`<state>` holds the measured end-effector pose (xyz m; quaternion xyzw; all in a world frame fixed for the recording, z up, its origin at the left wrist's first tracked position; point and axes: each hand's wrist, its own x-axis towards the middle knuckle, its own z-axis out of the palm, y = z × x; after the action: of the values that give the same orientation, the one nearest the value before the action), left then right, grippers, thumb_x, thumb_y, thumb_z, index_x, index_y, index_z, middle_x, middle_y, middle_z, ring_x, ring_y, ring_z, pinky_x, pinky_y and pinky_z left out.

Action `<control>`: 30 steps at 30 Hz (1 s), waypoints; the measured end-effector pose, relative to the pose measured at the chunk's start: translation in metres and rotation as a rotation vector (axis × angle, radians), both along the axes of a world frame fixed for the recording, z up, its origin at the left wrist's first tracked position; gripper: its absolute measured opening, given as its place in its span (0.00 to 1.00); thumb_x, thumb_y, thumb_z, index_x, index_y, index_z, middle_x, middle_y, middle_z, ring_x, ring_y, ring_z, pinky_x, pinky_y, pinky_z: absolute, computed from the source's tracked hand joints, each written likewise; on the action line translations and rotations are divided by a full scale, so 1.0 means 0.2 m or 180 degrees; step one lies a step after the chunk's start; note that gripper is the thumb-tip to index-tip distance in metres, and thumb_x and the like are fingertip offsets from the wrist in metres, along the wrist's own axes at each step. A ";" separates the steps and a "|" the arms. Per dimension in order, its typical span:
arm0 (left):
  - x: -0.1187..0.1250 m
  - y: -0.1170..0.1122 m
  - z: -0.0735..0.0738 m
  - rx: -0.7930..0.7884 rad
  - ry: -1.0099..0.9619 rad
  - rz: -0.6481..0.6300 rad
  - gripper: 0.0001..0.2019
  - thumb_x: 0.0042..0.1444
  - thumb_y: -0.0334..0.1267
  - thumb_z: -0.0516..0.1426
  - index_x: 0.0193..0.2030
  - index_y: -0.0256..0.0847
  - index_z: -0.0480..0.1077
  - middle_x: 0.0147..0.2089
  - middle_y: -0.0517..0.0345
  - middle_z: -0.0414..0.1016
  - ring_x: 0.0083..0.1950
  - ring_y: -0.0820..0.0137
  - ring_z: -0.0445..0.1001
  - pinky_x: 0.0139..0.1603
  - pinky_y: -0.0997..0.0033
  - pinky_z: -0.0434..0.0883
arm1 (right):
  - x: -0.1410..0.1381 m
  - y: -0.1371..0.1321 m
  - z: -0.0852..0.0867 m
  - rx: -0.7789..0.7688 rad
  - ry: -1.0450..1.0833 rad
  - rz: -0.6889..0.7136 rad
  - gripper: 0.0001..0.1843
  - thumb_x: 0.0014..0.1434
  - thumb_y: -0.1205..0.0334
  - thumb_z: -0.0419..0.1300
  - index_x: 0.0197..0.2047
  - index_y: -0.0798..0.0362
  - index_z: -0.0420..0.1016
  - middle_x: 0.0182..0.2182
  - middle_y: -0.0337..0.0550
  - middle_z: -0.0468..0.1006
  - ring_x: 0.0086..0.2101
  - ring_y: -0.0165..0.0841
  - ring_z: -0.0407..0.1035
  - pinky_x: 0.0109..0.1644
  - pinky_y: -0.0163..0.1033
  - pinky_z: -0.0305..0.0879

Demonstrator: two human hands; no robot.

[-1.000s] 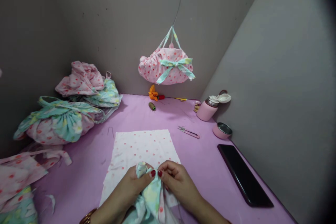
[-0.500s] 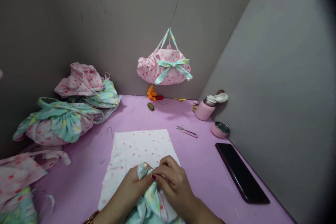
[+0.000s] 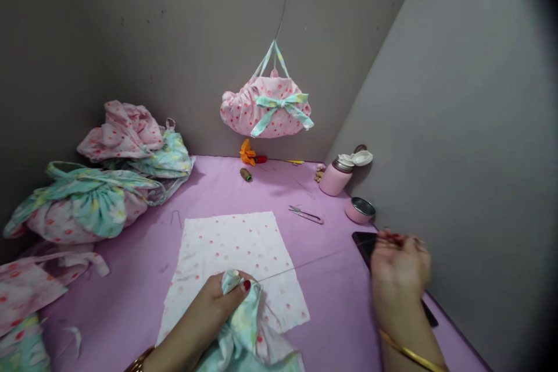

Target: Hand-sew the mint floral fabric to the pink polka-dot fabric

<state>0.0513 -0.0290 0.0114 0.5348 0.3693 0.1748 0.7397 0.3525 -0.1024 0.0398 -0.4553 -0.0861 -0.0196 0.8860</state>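
Note:
My left hand (image 3: 220,299) is closed on a bunched piece of mint floral fabric (image 3: 244,331), thumb pressed on its gathered top. It rests on a flat white cloth with pink dots (image 3: 231,250). A thin thread (image 3: 305,263) runs taut from the gathered fabric out to my right hand (image 3: 399,267), which is raised at the right over the black phone (image 3: 364,241). The right fingers are pinched together on the thread's end; motion blurs them, and a needle cannot be made out.
Small pink snips (image 3: 306,214), a pink flask (image 3: 335,177) and its pink cup (image 3: 360,210) sit at back right. A finished pink dotted bag (image 3: 265,107) hangs from a wire. Several fabric bags (image 3: 91,197) pile at the left. Grey walls enclose the purple table (image 3: 131,302).
My right hand has left the gathered fabric and swung out to the right, drawing the thread taut. The left hand keeps its hold on the fabric.

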 end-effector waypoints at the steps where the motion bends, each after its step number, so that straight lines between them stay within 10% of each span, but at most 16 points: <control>1: 0.00 0.00 -0.01 -0.0013 -0.0012 -0.0025 0.15 0.50 0.50 0.57 0.28 0.38 0.67 0.24 0.63 0.67 0.26 0.73 0.64 0.28 0.75 0.60 | 0.01 -0.01 0.02 0.0168 -0.0106 -0.0384 0.10 0.51 0.71 0.56 0.26 0.50 0.57 0.22 0.31 0.61 0.22 0.24 0.62 0.28 0.30 0.62; 4: 0.00 0.00 -0.01 -0.0062 -0.0044 -0.0030 0.15 0.50 0.50 0.57 0.28 0.38 0.68 0.24 0.63 0.68 0.26 0.72 0.64 0.29 0.75 0.60 | -0.11 0.00 0.04 -0.0006 -0.0598 -0.0589 0.10 0.48 0.73 0.58 0.32 0.49 0.64 0.26 0.31 0.64 0.22 0.24 0.61 0.27 0.30 0.60; 8: 0.00 0.00 0.01 -0.0059 -0.0024 0.0022 0.15 0.49 0.50 0.58 0.30 0.38 0.69 0.25 0.63 0.69 0.27 0.71 0.65 0.30 0.75 0.61 | -0.43 0.06 -0.04 -0.2140 -0.1042 0.3403 0.13 0.49 0.69 0.60 0.41 0.54 0.73 0.24 0.34 0.67 0.21 0.24 0.58 0.24 0.30 0.54; 11: 0.00 0.00 0.02 0.0020 -0.0056 0.0001 0.15 0.49 0.49 0.58 0.31 0.38 0.71 0.26 0.62 0.70 0.29 0.70 0.65 0.31 0.74 0.62 | -0.56 0.07 -0.10 -0.2735 -0.1333 0.4792 0.06 0.50 0.66 0.60 0.33 0.57 0.76 0.19 0.33 0.64 0.20 0.24 0.55 0.23 0.30 0.48; 22: -0.01 0.00 -0.02 -0.0034 -0.0078 -0.0062 0.16 0.51 0.51 0.57 0.30 0.37 0.70 0.23 0.64 0.66 0.26 0.74 0.62 0.28 0.75 0.60 | -0.34 0.12 -0.12 -0.1446 -0.0090 0.2101 0.16 0.49 0.51 0.64 0.29 0.53 0.66 0.15 0.26 0.52 0.16 0.22 0.44 0.19 0.29 0.39; 27: 0.00 -0.01 -0.01 -0.0026 -0.0030 0.0039 0.15 0.51 0.50 0.57 0.30 0.38 0.69 0.24 0.64 0.66 0.26 0.73 0.63 0.29 0.75 0.60 | -0.43 0.11 -0.10 -0.2238 -0.0927 0.2090 0.14 0.53 0.55 0.61 0.40 0.54 0.70 0.22 0.33 0.62 0.21 0.26 0.54 0.23 0.30 0.50; 30: 0.00 -0.01 0.00 0.0038 -0.0044 0.0072 0.14 0.51 0.49 0.58 0.30 0.38 0.70 0.26 0.62 0.69 0.28 0.72 0.65 0.31 0.74 0.62 | -0.54 0.09 -0.10 -0.2649 -0.1029 0.3267 0.12 0.53 0.57 0.60 0.37 0.55 0.73 0.22 0.35 0.64 0.21 0.25 0.55 0.23 0.30 0.51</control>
<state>0.0518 -0.0306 0.0106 0.5337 0.3691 0.1891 0.7370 0.2441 -0.0848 0.0207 -0.6510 -0.4230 0.3702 0.5101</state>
